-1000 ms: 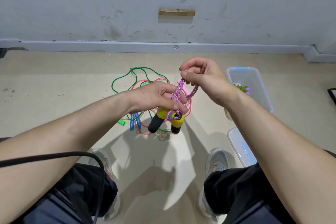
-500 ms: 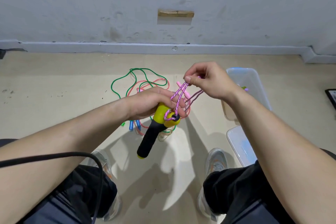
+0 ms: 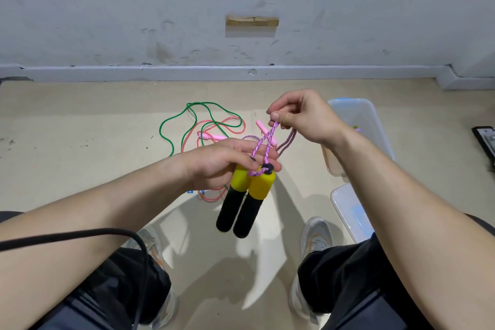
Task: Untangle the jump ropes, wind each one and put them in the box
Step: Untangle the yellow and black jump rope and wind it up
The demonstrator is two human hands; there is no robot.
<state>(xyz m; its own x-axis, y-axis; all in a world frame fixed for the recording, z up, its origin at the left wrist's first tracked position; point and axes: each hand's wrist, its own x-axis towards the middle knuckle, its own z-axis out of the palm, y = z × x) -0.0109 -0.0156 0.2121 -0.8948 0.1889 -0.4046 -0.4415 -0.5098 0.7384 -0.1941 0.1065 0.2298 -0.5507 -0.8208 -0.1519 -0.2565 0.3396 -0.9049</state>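
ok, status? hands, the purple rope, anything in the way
Left hand grips both yellow-black handles, side by side. Right hand pinches purple rope above them. Green rope tangled on floor; box at right.

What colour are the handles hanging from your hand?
The handles are yellow on top and black below, seen in the head view.

A bare indoor room: scuffed white wall (image 3: 107, 21), grey skirting (image 3: 160, 72), plain beige floor (image 3: 67, 128)
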